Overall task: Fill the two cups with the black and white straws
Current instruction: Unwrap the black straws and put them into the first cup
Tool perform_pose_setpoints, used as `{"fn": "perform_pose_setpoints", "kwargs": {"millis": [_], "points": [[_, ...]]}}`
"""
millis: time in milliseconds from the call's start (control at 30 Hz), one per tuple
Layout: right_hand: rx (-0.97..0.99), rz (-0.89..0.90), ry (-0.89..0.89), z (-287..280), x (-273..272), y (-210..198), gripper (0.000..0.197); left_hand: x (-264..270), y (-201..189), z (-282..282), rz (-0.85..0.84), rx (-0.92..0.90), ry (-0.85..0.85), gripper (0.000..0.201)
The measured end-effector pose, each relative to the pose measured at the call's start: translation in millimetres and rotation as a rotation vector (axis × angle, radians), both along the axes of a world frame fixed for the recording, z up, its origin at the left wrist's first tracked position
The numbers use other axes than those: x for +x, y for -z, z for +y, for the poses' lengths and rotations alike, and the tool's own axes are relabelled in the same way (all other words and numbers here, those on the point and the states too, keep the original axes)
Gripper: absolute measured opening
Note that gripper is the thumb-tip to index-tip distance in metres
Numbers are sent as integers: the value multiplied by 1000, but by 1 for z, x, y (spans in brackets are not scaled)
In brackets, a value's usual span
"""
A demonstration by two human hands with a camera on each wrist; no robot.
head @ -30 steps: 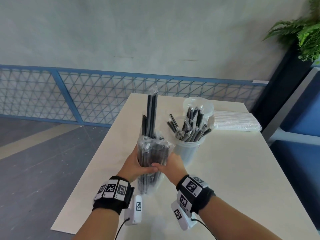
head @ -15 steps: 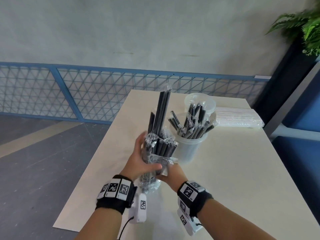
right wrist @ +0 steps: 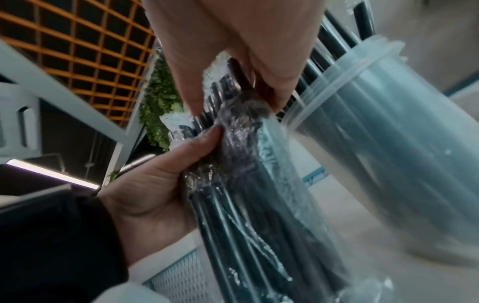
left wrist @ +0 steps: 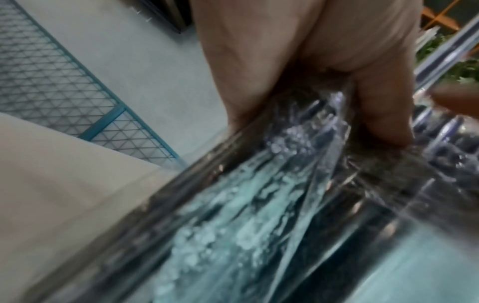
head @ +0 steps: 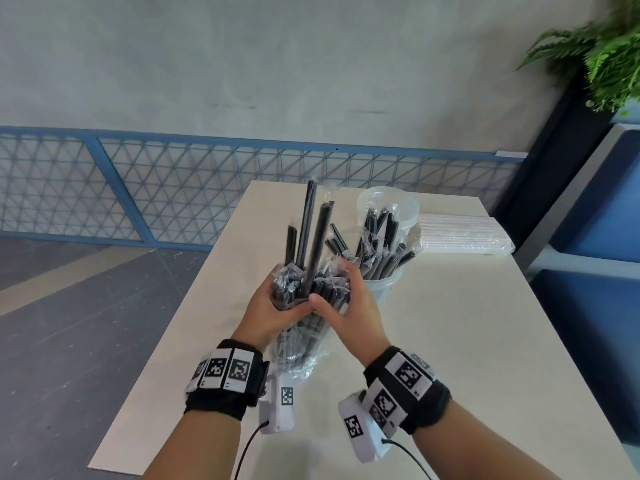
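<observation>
Black straws point(head: 313, 258) in a clear bag point(head: 298, 348) stood above the table point(head: 450, 341), clasped by the left hand point(head: 268, 308) and right hand point(head: 349, 306); right of the bag stood the straw-filled cup point(head: 382, 282), then white straws point(head: 464, 237).

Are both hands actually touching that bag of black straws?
Touching: the head view shows the left hand and right hand wrapped around the bag of black straws.
</observation>
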State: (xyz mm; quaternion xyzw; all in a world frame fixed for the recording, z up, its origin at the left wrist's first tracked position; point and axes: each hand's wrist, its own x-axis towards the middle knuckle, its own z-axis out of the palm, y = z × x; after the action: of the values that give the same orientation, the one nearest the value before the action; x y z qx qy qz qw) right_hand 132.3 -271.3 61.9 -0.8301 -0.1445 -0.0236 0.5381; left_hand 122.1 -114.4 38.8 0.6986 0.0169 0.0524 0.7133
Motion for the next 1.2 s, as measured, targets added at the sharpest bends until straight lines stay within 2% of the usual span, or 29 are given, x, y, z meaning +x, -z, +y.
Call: {"fn": "perform_pose_setpoints", "kwargs": {"millis": [67, 200, 267, 400, 500, 600, 700, 967, 1100, 1200], "points": [[33, 99, 20, 0, 3, 1, 66, 0, -1, 0, -15, -39, 23, 61], [115, 209, 31, 2, 6, 9, 61, 0, -14, -5, -103, 10, 74, 48], [173, 228, 29, 5, 5, 8, 55, 3, -18, -10, -139, 67, 57, 46], [241, 235, 89, 6, 7, 5, 28, 6, -15, -15, -150, 98, -43, 32], [310, 243, 129, 4, 6, 0, 28, 6, -15, -14, -161, 136, -105, 30], [427, 244, 151, 2, 7, -12, 27, 7, -18, -13, -178, 205, -105, 31], [526, 234, 174, -5, 14, -25, 23, 7, -18, -15, -157, 190, -99, 32], [482, 221, 175, -11, 16, -36, 23, 7, -26, -20, -94, 147, 33, 41], [499, 134, 209, -15, 16, -49, 23, 14, -23, -23, -73, 134, -87, 39], [591, 48, 269, -26, 26, -70, 16, 19, -20, -23, -41, 105, -181, 37]]}}
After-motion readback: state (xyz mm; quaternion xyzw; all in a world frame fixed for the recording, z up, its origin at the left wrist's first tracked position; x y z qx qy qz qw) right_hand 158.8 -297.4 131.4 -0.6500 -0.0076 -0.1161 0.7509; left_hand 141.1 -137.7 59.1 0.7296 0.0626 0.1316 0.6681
